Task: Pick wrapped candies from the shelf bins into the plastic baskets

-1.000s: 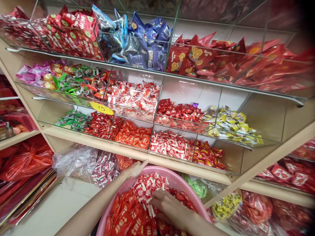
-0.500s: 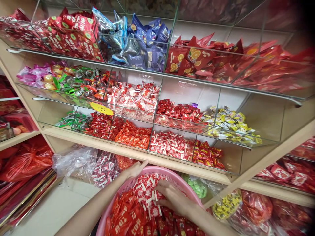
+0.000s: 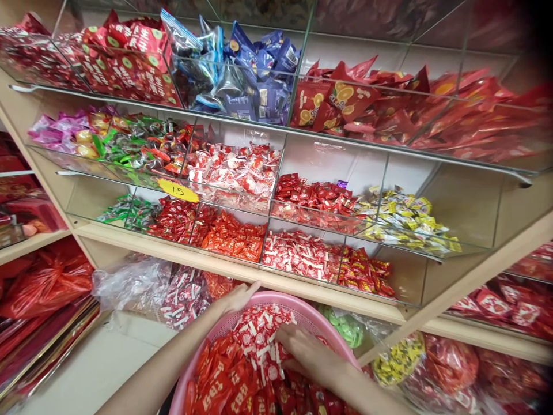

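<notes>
A pink plastic basket (image 3: 276, 297) stands at the bottom centre, full of wrapped candies. Its far-left rim is in the grip of my left hand (image 3: 239, 298), whose fingers are partly hidden. Inside the basket, my right hand (image 3: 305, 349) has its fingers curled into small red-and-white wrapped candies (image 3: 259, 334); the fingertips are partly hidden among them. Larger orange-red candy packets (image 3: 224, 377) fill the near left of the basket, and dark red wrapped candies (image 3: 298, 397) lie under my right wrist.
Ahead rises a wooden shelf (image 3: 216, 262) with clear-walled bins of sorted candies. A yellow tag (image 3: 178, 190) marked 15 hangs on one bin. Bagged candies (image 3: 185, 297) lie under the shelf, a yellow bag (image 3: 400, 357) at right. A red plastic bag (image 3: 47, 282) is at left.
My right hand has shifted slightly right within the basket, and its fingers have drawn in among the red-and-white candies. My left hand and the basket have stayed in place.
</notes>
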Tool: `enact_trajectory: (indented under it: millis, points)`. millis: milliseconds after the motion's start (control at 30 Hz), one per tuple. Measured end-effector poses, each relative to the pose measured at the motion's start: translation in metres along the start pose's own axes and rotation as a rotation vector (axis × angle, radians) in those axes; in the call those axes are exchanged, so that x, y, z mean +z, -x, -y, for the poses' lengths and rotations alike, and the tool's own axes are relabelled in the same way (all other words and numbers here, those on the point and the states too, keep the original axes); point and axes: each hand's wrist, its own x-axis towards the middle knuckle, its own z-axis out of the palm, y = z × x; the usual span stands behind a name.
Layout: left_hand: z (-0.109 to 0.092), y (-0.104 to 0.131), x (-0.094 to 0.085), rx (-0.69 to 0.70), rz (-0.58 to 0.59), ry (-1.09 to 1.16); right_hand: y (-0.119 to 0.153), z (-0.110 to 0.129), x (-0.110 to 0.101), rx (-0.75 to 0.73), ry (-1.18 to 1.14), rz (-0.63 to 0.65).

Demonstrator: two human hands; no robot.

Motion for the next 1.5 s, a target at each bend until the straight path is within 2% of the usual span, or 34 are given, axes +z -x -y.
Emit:
enact_trajectory:
  millis: [300, 633, 833, 1033, 1333, 1500]
  points:
    - [0.001, -0.001, 0.001, 0.071, -0.009, 0.034, -0.012, 0.006, 0.011, -0.038, 0.128, -0.016]
    - [-0.002, 0.001, 0.001, 0.050, -0.017, 0.023, -0.014, 0.011, 0.010, -0.028, 0.145, 0.002]
    - [-0.003, 0.002, 0.000, 0.051, -0.016, 0.030, -0.014, 0.007, 0.004, -0.032, 0.023, -0.083]
    - [-0.005, 0.005, -0.001, 0.045, -0.018, 0.031, -0.011, -0.003, -0.007, 0.055, 0.073, -0.243]
    - [0.000, -0.001, 0.002, 0.070, -0.030, 0.011, -0.022, 0.005, 0.020, 0.005, 0.031, -0.232]
    - [0.005, -0.006, 0.003, 0.054, -0.036, 0.013, -0.025, 0.004, 0.024, 0.022, 0.082, -0.282]
